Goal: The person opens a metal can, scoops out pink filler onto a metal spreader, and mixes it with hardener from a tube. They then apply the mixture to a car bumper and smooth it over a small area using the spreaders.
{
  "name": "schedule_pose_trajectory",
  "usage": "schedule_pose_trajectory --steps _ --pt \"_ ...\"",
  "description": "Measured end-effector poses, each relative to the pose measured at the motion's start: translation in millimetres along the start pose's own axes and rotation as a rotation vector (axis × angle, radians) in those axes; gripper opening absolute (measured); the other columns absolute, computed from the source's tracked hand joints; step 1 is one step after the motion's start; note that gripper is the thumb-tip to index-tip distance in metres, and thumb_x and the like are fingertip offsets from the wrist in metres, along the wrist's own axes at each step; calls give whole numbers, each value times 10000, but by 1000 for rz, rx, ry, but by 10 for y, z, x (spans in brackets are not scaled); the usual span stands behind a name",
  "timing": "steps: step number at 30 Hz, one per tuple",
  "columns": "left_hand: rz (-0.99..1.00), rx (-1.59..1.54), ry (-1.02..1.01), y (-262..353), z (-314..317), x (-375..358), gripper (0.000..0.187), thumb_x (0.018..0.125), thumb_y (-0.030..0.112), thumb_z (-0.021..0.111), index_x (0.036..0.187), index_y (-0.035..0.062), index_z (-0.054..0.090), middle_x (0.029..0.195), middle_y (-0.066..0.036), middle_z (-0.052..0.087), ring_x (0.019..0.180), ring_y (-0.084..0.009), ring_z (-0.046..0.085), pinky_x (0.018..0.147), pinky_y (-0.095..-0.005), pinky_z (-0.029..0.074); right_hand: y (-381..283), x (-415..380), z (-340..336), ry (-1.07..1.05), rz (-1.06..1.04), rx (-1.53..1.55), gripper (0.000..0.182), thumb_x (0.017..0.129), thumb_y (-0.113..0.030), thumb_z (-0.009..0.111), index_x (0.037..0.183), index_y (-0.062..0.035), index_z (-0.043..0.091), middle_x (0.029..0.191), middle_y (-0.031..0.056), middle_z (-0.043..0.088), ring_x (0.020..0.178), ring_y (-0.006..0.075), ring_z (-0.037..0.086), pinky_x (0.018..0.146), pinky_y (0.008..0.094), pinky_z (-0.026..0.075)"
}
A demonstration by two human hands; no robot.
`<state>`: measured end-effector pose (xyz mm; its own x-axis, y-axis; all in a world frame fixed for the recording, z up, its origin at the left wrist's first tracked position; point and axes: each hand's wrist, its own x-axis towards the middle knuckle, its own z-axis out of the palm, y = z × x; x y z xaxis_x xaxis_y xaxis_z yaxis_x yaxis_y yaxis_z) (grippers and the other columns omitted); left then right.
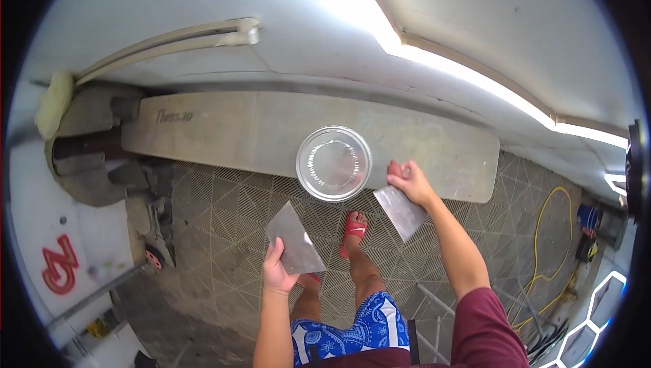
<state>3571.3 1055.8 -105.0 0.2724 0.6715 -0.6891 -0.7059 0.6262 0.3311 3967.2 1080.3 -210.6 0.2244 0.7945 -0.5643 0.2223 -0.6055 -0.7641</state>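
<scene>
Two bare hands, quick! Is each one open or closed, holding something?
Left hand: closed, holding a flat, grey, metal-looking sheet.
Right hand: closed, holding another flat, grey, metal-looking sheet.

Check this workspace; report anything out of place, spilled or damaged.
The clear round container appears to jut past the near edge of the long table, which looks precarious, though its base's position is unclear. No spill shows.

A maroon shirt (373, 360) with a short sleeve (483, 317) is worn with blue shorts (359, 335), which are printed with pale paisley shapes and marked with white bands (392, 319). Red open-toed sandals (354, 229) are also worn; on one, the strap is marked with a white swoosh.
</scene>
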Motion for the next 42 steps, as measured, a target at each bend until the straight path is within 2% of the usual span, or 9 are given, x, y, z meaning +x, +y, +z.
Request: schedule_pose_trajectory --steps 4,8,10,11,15,21,28,34,42 --pt "9 41 31 322 297 -546 394 1054 233 554 1417 91 502 1286 -86 645 1172 -263 642 995 -459 529 -761 -1090 133 -248 -49 209 260 962 -195 716 1080 -10 576 951 66 712 872 112 639 770 306 544" --pt "112 28 59 659 373 -1428 362 1048 223 574 1381 92 519 1275 -72 643 1145 -237 647 973 -435 535 -1779 -2187 658 -365 -146 329 290 978 -111 669 1215 -4 542 989 119 743 936 168 715 836 321 551" --pt "159 -28 61 889 465 -1945 355 1045 227 583 1367 95 517 1260 -63 648 1127 -226 651 960 -426 538 -2434 -2656 827 -393 -345 -243 317 981 -77 639 1266 8 529 968 106 752 976 191 735 842 339 561" --pt "178 -17 33 994 448 -2200 361 1044 232 585 1369 92 512 1256 -64 649 1130 -221 650 959 -422 538 -2606 -2834 939 -390 -458 -350 406 945 -231 696 1268 -41 541 884 211 708 823 375 708 729 403 537" --pt "281 -33 -4 1477 370 -3386 355 1045 236 581 1358 84 511 1239 -69 658 1121 -216 661 949 -416 548 -3495 -3775 1496 -310 -879 -769 437 945 -373 677 1253 -95 541 815 186 703 767 398 689 626 481 517" --pt "422 -143 -115 1859 118 -4914 324 1055 226 560 1337 71 521 1232 -80 666 1092 -216 683 931 -405 568 -4520 -5220 2269 -102 -1316 -1010 271 943 -321 683 1125 -152 576 747 53 693 570 307 668 476 418 494" --pt "664 -227 -257 2077 143 -6083 317 1070 209 530 1340 45 511 1257 -91 656 1114 -217 678 950 -399 570 -5142 -6193 2705 16 -1747 -889 181 930 -255 702 1048 -150 613 718 0 686 531 249 662 448 380 489" --pt "820 -272 -301 2035 225 -6382 339 1066 194 534 1366 44 486 1276 -113 644 1147 -240 669 975 -429 570 -5357 -6539 2722 14 -1905 -860 180 897 -179 736 1021 -88 642 613 56 646 504 262 652 454 357 481" --pt "874 -322 -373 1963 438 -6487 320 1067 193 532 1347 42 489 1279 -112 640 1138 -244 674 970 -433 574 -5504 -6684 2582 49 -2028 -880 199 870 -180 764 1001 -110 632 595 20 635 467 229 623 421 343 458"
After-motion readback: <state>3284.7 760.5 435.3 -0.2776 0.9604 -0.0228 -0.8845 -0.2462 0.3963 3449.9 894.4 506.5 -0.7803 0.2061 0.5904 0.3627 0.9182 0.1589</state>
